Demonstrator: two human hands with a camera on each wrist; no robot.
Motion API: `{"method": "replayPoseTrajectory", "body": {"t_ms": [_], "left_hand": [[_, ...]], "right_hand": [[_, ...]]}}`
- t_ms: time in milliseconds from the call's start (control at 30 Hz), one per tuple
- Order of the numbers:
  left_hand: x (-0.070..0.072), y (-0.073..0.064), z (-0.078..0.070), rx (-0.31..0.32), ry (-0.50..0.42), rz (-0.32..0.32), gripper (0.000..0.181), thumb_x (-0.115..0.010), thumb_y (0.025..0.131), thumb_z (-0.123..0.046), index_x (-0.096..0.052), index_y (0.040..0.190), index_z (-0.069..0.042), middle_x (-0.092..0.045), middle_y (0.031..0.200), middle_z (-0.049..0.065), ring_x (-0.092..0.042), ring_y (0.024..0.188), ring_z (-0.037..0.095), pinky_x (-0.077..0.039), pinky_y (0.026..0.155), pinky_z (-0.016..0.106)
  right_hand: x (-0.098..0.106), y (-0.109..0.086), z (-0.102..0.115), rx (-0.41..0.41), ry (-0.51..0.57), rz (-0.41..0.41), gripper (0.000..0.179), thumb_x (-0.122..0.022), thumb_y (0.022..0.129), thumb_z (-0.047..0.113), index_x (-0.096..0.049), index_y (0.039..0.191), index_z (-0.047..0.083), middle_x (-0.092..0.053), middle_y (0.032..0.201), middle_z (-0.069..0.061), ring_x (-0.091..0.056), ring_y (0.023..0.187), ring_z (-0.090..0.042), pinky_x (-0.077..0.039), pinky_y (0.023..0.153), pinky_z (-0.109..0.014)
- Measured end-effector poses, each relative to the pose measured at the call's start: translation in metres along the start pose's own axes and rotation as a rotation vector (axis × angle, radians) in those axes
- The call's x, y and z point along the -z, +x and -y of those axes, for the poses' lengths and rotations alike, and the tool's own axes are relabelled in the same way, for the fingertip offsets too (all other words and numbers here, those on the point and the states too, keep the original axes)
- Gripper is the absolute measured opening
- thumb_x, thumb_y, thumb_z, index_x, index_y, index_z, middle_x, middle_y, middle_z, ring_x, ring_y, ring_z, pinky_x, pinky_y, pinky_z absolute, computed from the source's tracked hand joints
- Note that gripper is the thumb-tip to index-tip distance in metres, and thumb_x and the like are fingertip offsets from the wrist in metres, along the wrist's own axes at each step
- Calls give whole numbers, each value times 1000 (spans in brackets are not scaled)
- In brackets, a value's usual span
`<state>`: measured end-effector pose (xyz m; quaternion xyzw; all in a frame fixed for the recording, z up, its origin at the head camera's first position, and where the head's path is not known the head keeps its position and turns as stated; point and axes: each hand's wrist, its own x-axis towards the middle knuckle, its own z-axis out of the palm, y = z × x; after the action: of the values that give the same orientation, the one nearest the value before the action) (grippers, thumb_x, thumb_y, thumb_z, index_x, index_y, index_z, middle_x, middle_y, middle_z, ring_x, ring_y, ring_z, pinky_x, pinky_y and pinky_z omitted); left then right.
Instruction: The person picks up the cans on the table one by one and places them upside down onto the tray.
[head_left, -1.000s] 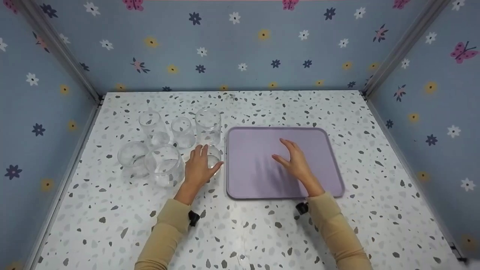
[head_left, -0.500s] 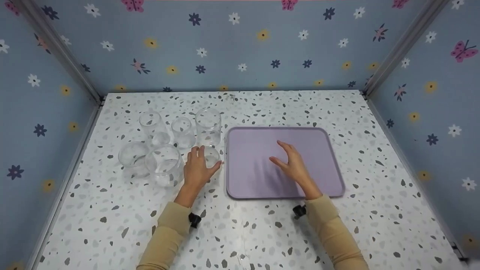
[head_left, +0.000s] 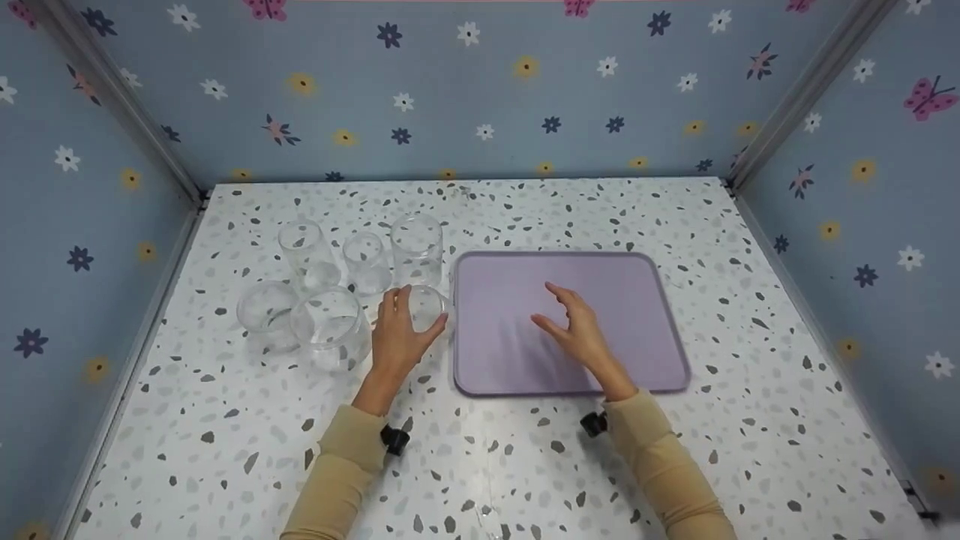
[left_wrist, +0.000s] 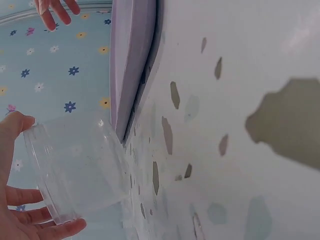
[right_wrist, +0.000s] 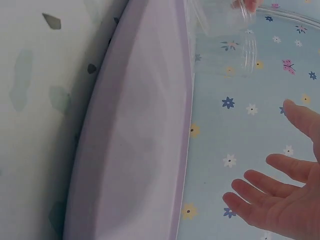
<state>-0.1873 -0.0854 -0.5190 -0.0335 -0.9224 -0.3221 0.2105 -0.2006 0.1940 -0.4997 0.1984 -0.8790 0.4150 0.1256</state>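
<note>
My left hand (head_left: 397, 337) grips a clear, straight-walled cup (left_wrist: 85, 165) near its rim. In the left wrist view the thumb is at one side of the rim and the fingertips curl round the other. From the head view, part of this cup's round mouth (head_left: 429, 301) shows between thumb and fingers, just left of the lilac tray (head_left: 510, 367). Above the tray hovers my right hand (head_left: 586, 337), fingers spread and thumb apart, holding nothing. The right wrist view shows that palm and its loose fingers (right_wrist: 267, 187) beside the tray's edge.
Several more clear cups stand close on the left: a wide one (head_left: 330, 330) beside my left hand, another wide one (head_left: 268, 311), and taller ones (head_left: 417, 251) behind. Flower-patterned panels (head_left: 480, 97) border the speckled table (head_left: 495, 465) at the back and sides.
My left thumb and fingers have closed on the cup, which has shifted slightly away and toward the tray. The right hand has drifted a little left over the tray.
</note>
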Motion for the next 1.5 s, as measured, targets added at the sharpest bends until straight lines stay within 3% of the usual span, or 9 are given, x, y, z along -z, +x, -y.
{"method": "replayPoseTrajectory", "body": {"t_ms": [133,300,533,667,800,1133,1333,1500], "left_hand": [[-2,0,-2,-38,-49,-56,67,-66,74,-43,-47,117,5,-45,107,18,-48,96,32,-46,73,43],[-3,-1,-4,-47,-105,-83,65,-66,75,-41,-47,117,5,-45,107,18,-48,98,30,-43,81,40],[-7,-2,-8,-13,-204,-72,63,-65,77,-39,-46,117,5,-45,108,16,-47,101,28,-40,87,38],[-10,-3,-11,13,-268,-43,63,-63,79,-40,-45,118,5,-45,110,18,-47,103,30,-39,88,39],[-12,-3,-15,35,-324,-22,65,-61,79,-42,-43,120,6,-45,109,19,-48,98,32,-40,85,39],[-19,-3,-25,57,-361,-38,62,-62,79,-41,-47,118,4,-48,108,17,-51,93,30,-42,79,38],[-22,-5,-32,75,-417,-20,58,-61,80,-40,-47,118,1,-48,110,17,-50,93,26,-46,69,37],[-26,-8,-37,92,-473,-8,57,-61,81,-38,-47,119,3,-48,108,17,-51,91,26,-49,66,35]], "right_hand": [[-4,0,2,-27,47,5,54,-68,79,18,-47,124,-4,-51,116,-23,-50,101,-34,-44,77,-50],[-9,-1,2,-50,104,6,53,-66,80,19,-47,124,-3,-50,119,-21,-50,103,-37,-45,78,-50],[-14,-1,5,-76,208,15,50,-65,81,13,-47,124,-4,-50,119,-24,-50,102,-42,-44,77,-52],[-11,-2,20,-85,273,27,47,-63,81,5,-46,123,-8,-49,117,-26,-50,101,-42,-43,77,-55],[-5,-1,36,-112,302,55,45,-60,83,2,-44,123,-10,-49,117,-27,-51,101,-41,-44,79,-50],[-6,1,33,-155,438,107,43,-56,85,0,-42,123,-14,-48,116,-31,-46,106,-44,-36,89,-52],[-7,1,35,-182,450,128,43,-56,86,2,-41,124,-12,-47,117,-30,-47,106,-42,-42,85,-45],[-7,0,36,-270,509,165,45,-54,88,8,-40,128,-8,-47,121,-26,-49,107,-37,-47,79,-37]]}}
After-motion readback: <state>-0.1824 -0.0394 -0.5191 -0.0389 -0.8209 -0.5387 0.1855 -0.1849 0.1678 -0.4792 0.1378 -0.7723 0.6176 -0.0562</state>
